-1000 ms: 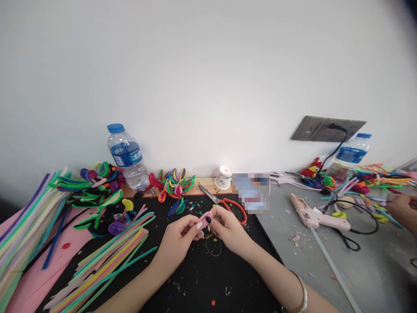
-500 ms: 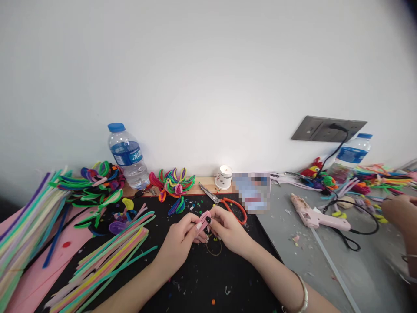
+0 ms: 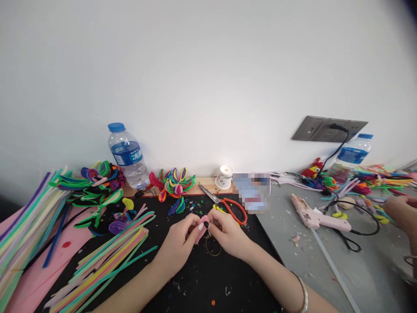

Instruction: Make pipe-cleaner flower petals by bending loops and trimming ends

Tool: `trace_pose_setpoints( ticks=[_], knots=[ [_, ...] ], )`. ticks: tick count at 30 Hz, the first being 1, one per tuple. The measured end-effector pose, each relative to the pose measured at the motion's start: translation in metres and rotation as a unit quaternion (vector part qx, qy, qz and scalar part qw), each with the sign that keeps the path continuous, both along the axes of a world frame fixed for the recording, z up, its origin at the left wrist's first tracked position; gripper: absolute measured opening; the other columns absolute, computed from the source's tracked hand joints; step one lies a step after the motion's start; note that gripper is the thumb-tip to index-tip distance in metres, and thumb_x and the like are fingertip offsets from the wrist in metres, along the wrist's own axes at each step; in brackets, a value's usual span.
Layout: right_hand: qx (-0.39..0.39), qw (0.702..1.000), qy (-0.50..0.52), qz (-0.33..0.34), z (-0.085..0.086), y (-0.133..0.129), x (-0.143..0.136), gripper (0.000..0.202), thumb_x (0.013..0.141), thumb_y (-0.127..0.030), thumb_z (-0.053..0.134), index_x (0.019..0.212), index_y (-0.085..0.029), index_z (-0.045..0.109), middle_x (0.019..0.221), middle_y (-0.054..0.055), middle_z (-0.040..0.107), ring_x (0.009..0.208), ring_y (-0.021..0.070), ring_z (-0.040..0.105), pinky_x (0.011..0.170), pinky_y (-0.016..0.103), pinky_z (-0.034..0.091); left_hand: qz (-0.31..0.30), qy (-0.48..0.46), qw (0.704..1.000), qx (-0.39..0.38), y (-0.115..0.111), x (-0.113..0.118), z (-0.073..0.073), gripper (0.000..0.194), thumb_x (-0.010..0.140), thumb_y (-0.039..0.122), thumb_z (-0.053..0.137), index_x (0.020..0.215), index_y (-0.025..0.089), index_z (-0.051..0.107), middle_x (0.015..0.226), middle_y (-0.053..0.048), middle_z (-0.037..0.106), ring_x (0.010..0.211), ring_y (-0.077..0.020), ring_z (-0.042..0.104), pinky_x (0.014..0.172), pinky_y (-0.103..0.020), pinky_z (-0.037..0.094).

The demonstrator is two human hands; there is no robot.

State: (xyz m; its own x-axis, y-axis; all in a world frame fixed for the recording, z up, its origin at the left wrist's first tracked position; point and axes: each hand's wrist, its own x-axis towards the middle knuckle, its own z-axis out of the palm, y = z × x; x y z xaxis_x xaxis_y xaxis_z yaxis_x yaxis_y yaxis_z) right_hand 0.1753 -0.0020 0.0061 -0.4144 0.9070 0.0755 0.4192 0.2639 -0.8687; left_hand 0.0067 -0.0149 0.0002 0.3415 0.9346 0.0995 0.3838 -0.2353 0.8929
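A short loop of pink pipe cleaner [image 3: 202, 222] is pinched between both hands over the black mat [image 3: 195, 278]. My left hand [image 3: 179, 239] grips it from the left, thumb against it. From the right, my right hand [image 3: 224, 230] presses on it with thumb and fingers; the fingers hide much of it. A thin wire ring [image 3: 213, 248] lies on the mat just below the hands. Scissors with orange handles [image 3: 235, 212] rest beyond my right hand, their blades pointing to the back left.
Bundles of coloured pipe cleaners [image 3: 114, 265] lie at left, near finished fuzzy pieces [image 3: 174, 182] and a water bottle [image 3: 127, 154]. A lit candle in a paper cup [image 3: 223, 179] stands behind. At right are a glue gun [image 3: 325, 219], its cord, and another person's hand [image 3: 402, 213].
Both hands have drawn closer around the pink pipe cleaner, and less of the loop stands up above the fingers. The other person's hand has shifted slightly.
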Motion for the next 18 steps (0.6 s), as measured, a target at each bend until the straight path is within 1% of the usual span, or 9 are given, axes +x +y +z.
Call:
trace_pose_setpoints(
  ticks=[2, 4, 12, 18],
  knots=[
    [0.012, 1.0, -0.016, 0.006, -0.0007, -0.0003, -0.0001, 0.013, 0.086, -0.019, 0.042, 0.073, -0.018, 0.045, 0.063, -0.004, 0.045, 0.057, 0.009, 0.04, 0.053, 0.021, 0.031, -0.004, 0.01, 1.0, 0.018, 0.0006, -0.0004, 0.0011, 0.028, 0.09, 0.032, 0.037, 0.067, 0.018, 0.046, 0.061, 0.004, 0.047, 0.057, -0.0112, 0.044, 0.058, -0.022, 0.034],
    [0.02, 0.999, -0.024, 0.012, -0.0011, -0.0005, 0.0, 0.013, 0.086, -0.019, 0.042, 0.073, -0.018, 0.044, 0.063, -0.005, 0.045, 0.057, 0.0088, 0.039, 0.053, 0.021, 0.031, -0.015, 0.003, 1.0, 0.015, 0.0013, -0.0008, 0.0009, 0.029, 0.091, 0.031, 0.035, 0.066, 0.018, 0.045, 0.061, 0.004, 0.046, 0.058, -0.0111, 0.043, 0.059, -0.023, 0.034],
    [0.011, 0.999, -0.027, 0.018, 0.0004, -0.0004, 0.0003, 0.014, 0.087, -0.021, 0.04, 0.074, -0.019, 0.043, 0.063, -0.004, 0.046, 0.057, 0.0091, 0.04, 0.053, 0.021, 0.031, -0.025, -0.051, 0.998, -0.027, 0.0011, -0.0015, -0.0058, 0.028, 0.091, 0.033, 0.034, 0.07, 0.018, 0.045, 0.059, 0.005, 0.044, 0.053, -0.0097, 0.04, 0.053, -0.021, 0.032],
    [0.005, 1.0, -0.017, 0.022, 0.0004, 0.0, 0.0017, 0.013, 0.087, -0.02, 0.041, 0.075, -0.018, 0.044, 0.064, -0.004, 0.046, 0.058, 0.0091, 0.041, 0.054, 0.021, 0.032, -0.034, -0.064, 0.996, -0.047, 0.0012, -0.0008, -0.006, 0.029, 0.092, 0.035, 0.033, 0.072, 0.018, 0.045, 0.057, 0.005, 0.043, 0.051, -0.0091, 0.038, 0.052, -0.021, 0.031]
  ],
)
